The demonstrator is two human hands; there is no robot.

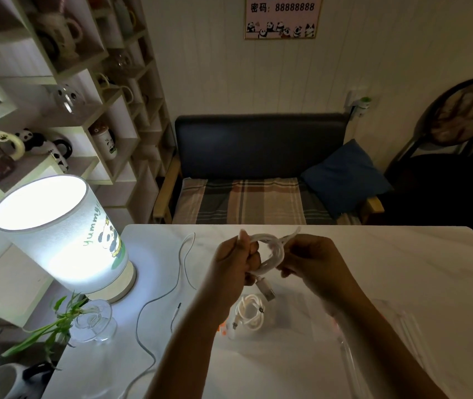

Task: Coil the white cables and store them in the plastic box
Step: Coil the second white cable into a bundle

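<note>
Both hands hold a white cable [272, 251] wound into a small coil above the table's middle. My left hand [236, 262] grips the coil's left side; my right hand [313, 262] pinches its right side, where the loose ends stick up. A USB plug [267, 292] hangs down from the coil. Below it lies a second coiled white cable [249, 313], apparently inside a clear plastic box [258, 332] whose walls are hard to make out. A clear lid [388, 335] lies to the right, under my right forearm.
A lit table lamp [65, 234] stands at the left of the white table [402, 269], its thin cord [186, 263] trailing across the surface. A glass vase with green stems [91, 321] stands beside it. A bench with a blue cushion [344, 177] is beyond.
</note>
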